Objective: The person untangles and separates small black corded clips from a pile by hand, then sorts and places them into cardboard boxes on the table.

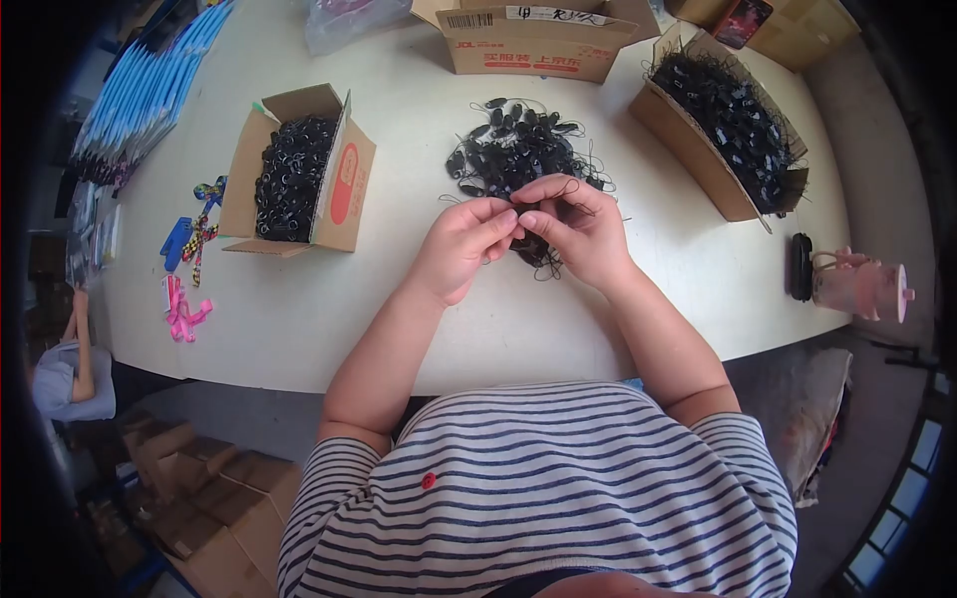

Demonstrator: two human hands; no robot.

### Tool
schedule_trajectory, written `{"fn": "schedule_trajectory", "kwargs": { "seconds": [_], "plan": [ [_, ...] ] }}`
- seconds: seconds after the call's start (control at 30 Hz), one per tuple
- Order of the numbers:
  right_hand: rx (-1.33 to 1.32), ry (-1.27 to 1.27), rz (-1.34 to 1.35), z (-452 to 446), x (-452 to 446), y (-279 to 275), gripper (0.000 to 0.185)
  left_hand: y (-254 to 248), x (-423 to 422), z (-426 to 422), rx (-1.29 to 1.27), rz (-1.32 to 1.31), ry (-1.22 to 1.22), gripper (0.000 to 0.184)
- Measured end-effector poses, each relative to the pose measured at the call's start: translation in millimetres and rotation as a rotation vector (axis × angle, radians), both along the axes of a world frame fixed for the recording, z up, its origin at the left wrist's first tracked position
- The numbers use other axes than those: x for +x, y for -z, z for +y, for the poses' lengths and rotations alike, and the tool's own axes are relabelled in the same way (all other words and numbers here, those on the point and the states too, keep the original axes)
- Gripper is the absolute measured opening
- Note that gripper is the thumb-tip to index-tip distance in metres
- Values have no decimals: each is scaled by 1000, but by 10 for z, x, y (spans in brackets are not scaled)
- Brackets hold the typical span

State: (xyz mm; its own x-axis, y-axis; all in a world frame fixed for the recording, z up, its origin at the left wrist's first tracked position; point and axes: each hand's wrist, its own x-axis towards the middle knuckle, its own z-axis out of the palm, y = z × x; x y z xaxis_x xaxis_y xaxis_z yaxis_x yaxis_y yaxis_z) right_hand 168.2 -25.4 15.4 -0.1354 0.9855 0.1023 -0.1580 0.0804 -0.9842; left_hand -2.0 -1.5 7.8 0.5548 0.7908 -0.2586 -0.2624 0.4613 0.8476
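Observation:
My left hand (461,247) and my right hand (588,237) meet over the middle of the table, thumbs and fingertips pinched close together. A thin black cord loop (571,189) sticks out by the fingers of my right hand. Whatever the left fingertips pinch is too small and covered to make out. Just beyond and under the hands lies a loose pile of black lanyard clips with cord loops (513,140). To the left, an open cardboard box (344,189) holds many black pieces with metal rings (292,179).
At the right a long cardboard box (688,149) is full of black corded pieces. Another carton (533,50) stands at the back. Blue straps (150,90), a pink lanyard (184,314) and a pink cup (862,289) lie toward the sides. Another person (75,374) is at far left.

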Motion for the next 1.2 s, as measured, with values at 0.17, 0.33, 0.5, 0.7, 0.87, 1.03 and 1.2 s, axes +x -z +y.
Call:
{"fn": "schedule_trajectory", "kwargs": {
  "seconds": [0.17,0.33,0.5,0.7,0.87,1.03,1.2],
  "plan": [
    [81,18,90,-13,-47,9,11,0,-6,-9,-2,-14,0,16],
    [58,20,59,-19,-38,18,12,25,-36,7,-17,-19,36,15],
    [81,1,130,-32,-41,-38,12,23,-33,4,-28,-37,25,15],
    [179,-11,-15,-41,3,-51,15,-14,-19,-10,-48,-68,19,12],
    [264,21,-9,-23,-4,-30,11,33,-60,4,-17,-134,72,13],
    [230,45,44,-45,13,-73,13,-5,-56,-5,2,-156,75,12],
    [209,209,241,92,217,-63,13,-4,-130,81,-153,-253,-64,11]
  ]
}}
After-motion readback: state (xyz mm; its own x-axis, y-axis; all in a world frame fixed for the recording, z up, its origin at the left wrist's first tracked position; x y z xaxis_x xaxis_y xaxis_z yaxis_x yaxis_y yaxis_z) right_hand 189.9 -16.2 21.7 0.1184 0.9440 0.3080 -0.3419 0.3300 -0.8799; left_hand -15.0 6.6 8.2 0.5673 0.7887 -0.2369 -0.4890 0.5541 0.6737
